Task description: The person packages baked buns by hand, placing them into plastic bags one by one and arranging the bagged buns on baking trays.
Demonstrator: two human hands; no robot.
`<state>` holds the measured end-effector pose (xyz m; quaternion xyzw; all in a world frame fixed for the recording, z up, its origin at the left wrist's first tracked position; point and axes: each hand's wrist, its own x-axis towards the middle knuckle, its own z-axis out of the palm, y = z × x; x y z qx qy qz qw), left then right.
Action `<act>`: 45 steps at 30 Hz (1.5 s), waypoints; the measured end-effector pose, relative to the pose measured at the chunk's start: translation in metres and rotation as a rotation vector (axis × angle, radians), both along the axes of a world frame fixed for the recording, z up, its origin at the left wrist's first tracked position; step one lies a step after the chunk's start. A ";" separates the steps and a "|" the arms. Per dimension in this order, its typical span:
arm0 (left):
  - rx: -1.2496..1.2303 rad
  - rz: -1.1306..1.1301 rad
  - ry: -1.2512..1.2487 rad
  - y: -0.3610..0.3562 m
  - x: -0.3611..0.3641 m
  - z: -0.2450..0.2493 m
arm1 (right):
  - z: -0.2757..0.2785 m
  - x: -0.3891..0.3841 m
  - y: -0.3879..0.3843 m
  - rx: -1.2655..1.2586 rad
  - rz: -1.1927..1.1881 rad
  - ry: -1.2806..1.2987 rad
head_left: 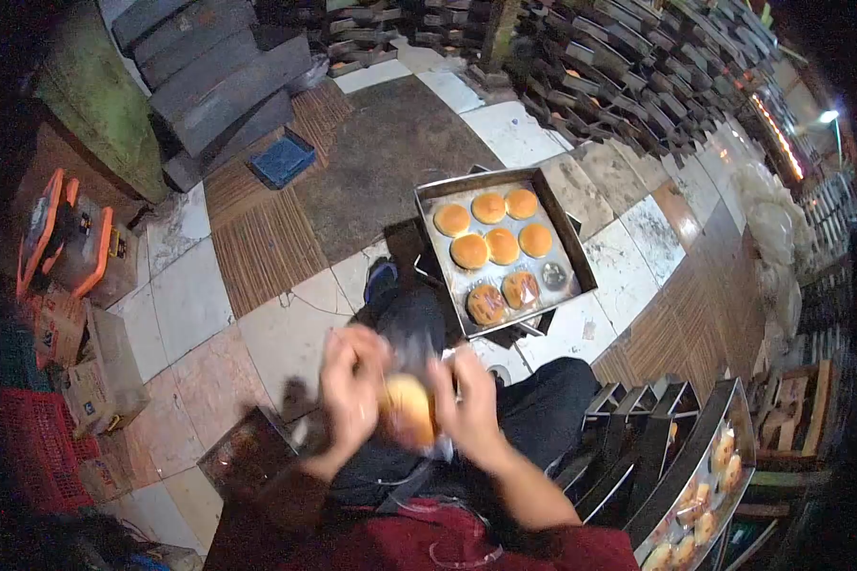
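Maroon top, dark trousers [543, 404], blue-edged dark footwear [382, 283], bare forearms

Buns [502, 246] are lying in a tray [575, 249] in front, with stacked pans [619, 86] standing beyond it. A crate [33, 443] is sitting at the left; near right, a second tray [684, 476] is holding more buns [704, 526].

Hands [350, 385] and bun [408, 411] between them blurred, contact unclear; lower-right tray [687, 464] cut by bottom edge.
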<state>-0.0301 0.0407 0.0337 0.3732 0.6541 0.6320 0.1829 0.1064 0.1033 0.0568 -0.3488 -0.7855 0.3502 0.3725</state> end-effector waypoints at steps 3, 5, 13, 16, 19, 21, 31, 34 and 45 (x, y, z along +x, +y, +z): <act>0.098 0.211 -0.395 0.009 -0.017 -0.017 | -0.032 -0.003 0.029 -0.342 -0.235 0.052; -0.184 0.248 -0.085 -0.023 -0.005 -0.055 | -0.077 0.013 0.001 -0.350 -0.262 -0.046; -0.359 0.264 -0.611 -0.067 0.040 -0.035 | -0.020 0.020 -0.063 0.306 -0.031 -0.300; -0.188 0.208 -0.563 -0.049 0.015 0.000 | -0.041 0.016 0.006 -0.146 0.098 -0.309; -0.188 0.269 -0.496 -0.043 -0.016 0.015 | -0.059 0.066 0.116 -0.381 -0.133 -0.258; -0.249 0.288 -0.498 -0.049 -0.029 0.016 | -0.068 0.115 0.167 0.509 -0.759 -0.895; 0.461 -1.156 -1.754 -0.072 0.003 -0.038 | -0.148 0.078 -0.045 0.331 0.170 -0.858; 0.352 -0.433 -1.893 -0.026 0.012 0.011 | -0.144 0.073 -0.067 0.278 0.341 -0.926; -0.434 -0.208 -1.760 -0.059 0.060 -0.062 | -0.128 0.091 -0.018 -0.721 0.545 -0.815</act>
